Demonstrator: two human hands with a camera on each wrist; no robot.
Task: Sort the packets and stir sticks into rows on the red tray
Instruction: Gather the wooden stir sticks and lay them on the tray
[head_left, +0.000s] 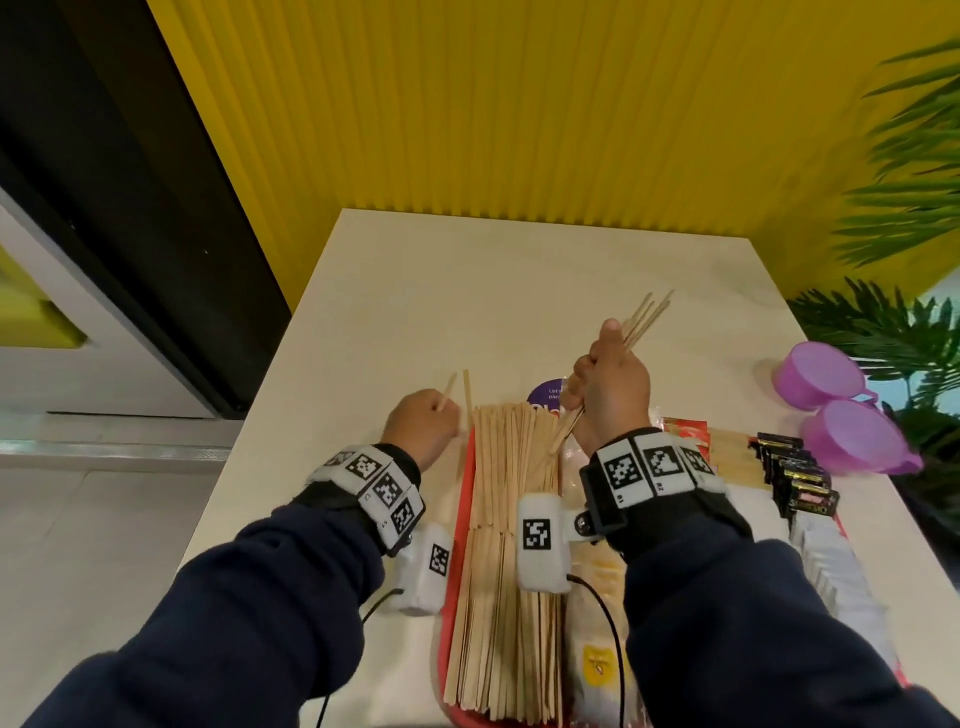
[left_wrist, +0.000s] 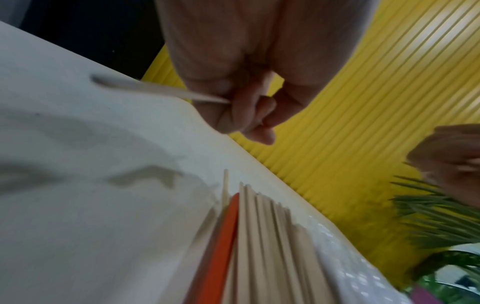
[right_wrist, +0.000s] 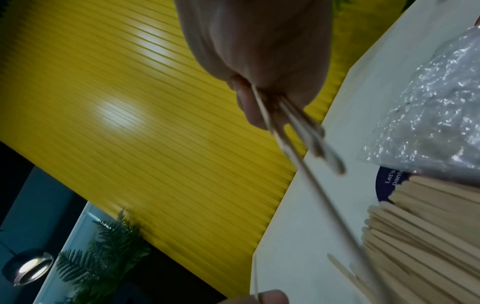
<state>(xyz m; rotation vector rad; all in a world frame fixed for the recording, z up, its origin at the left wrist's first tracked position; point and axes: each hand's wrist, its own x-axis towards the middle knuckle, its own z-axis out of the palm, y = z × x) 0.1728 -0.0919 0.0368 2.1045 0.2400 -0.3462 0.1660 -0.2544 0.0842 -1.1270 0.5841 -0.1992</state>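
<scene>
A red tray (head_left: 470, 457) on the cream table holds a wide row of wooden stir sticks (head_left: 509, 499), with its rim also showing in the left wrist view (left_wrist: 228, 226). My left hand (head_left: 423, 426) hovers at the tray's far left corner and pinches a single stir stick (left_wrist: 155, 90). My right hand (head_left: 608, 384) is raised above the sticks' far end and grips a small bunch of stir sticks (head_left: 644, 317) that fan out up and right; the bunch (right_wrist: 298, 135) is blurred in the right wrist view. Black packets (head_left: 795, 478), tan packets (head_left: 732, 452) and white packets (head_left: 831, 566) lie in rows at the right.
Two purple plastic cups (head_left: 841, 405) stand at the table's right edge beside green plant fronds (head_left: 914, 218). A clear plastic bag (right_wrist: 428, 115) and a purple round label (head_left: 548, 397) lie beyond the sticks. A yellow ribbed wall (head_left: 519, 104) backs the table. One stick (head_left: 466, 395) lies loose beside the tray.
</scene>
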